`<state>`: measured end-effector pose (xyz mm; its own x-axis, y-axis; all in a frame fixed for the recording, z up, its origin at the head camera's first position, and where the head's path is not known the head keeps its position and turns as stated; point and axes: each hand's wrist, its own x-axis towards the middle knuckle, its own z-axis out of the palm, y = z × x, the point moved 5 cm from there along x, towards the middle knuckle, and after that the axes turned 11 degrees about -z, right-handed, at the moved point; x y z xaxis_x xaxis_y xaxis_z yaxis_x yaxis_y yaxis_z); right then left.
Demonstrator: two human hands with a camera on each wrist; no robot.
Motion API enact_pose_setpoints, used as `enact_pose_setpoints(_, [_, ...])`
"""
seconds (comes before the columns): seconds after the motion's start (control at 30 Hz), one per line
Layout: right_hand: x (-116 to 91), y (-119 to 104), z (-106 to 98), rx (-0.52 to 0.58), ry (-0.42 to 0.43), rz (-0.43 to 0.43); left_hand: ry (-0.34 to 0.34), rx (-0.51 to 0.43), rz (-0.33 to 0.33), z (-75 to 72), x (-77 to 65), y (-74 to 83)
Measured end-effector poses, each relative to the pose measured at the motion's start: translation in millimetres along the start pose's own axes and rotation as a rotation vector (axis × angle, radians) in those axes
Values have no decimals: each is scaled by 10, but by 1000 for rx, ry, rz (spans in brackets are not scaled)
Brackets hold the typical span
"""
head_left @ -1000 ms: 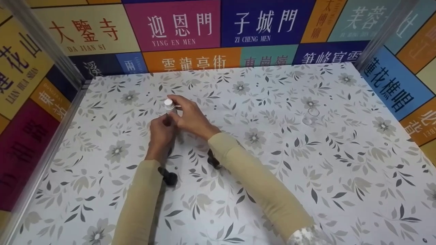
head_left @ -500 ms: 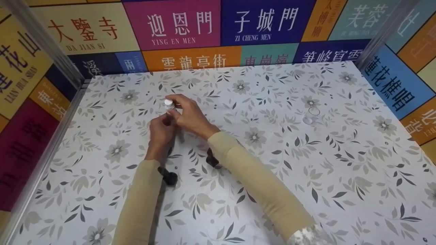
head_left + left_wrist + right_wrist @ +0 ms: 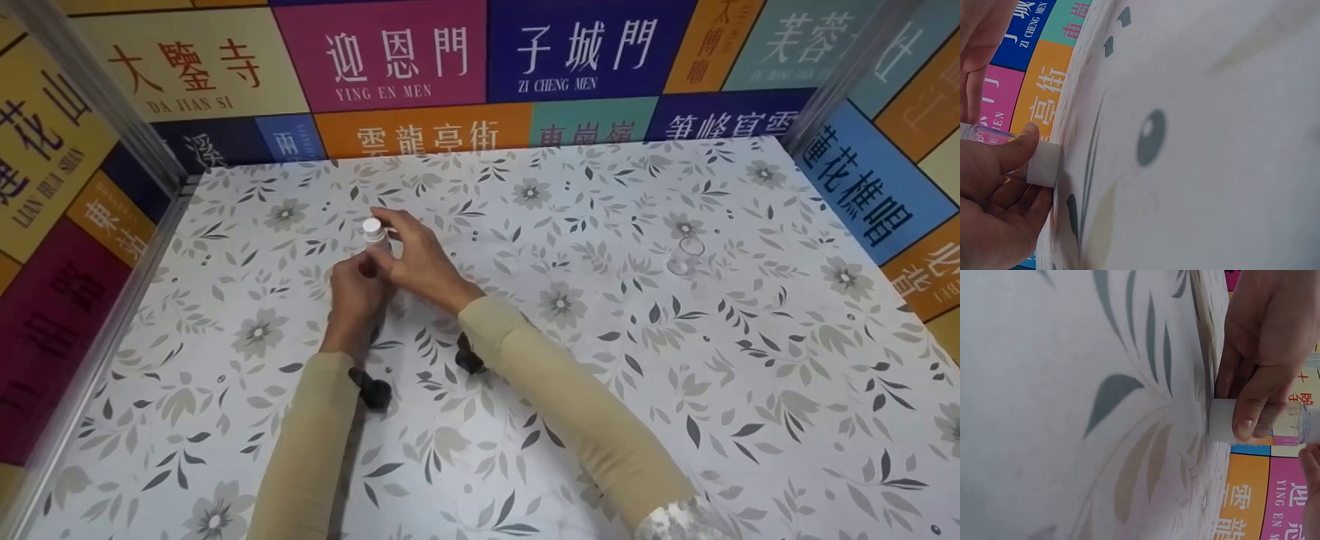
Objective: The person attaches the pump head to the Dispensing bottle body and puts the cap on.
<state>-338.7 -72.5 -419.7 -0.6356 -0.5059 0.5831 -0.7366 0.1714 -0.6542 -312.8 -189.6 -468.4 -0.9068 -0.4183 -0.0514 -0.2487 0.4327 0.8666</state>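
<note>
A small clear bottle with a white base and a white top stands upright at the left of the table. My left hand grips it low down; in the left wrist view the thumb presses the white base, which is right at the tabletop. My right hand is curled round the upper end, index finger behind the white top and thumb in front, just below it. Part of the bottle's body is hidden by the hands. In the right wrist view the right fingertips are at the bottle's neck.
A small clear cup-shaped piece lies on the flower-patterned tabletop at the right. Panels with coloured lettering close off the back and both sides. Black wrist cameras hang under both sleeves.
My right thumb moves up to the white top half a second ago and is now lower again. The left hand and the bottle stay in place.
</note>
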Motion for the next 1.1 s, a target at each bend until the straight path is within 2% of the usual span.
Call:
enact_pose_setpoints(0.1, [8,-22,-8,-35,14,-9,-12,-3,-16,12,1,-7])
enact_pose_setpoints(0.37, [44,-71,-24,-44,13,-49,3,0,30,12,-3,19])
enact_pose_setpoints(0.6, [30,-46,-23,-42,3,-31,-36,5,-34,24,20,-19])
enact_pose_setpoints(0.83, [-19,-20,-4,-34,20,-10,-29,-10,-12,11,11,-20])
enact_pose_setpoints(1.03, [-9,-15,-29,-28,46,-23,-76,-15,-77,21,4,-34])
enact_pose_setpoints(1.1, [3,-26,-42,-44,47,-29,-80,-12,-79,23,3,-39])
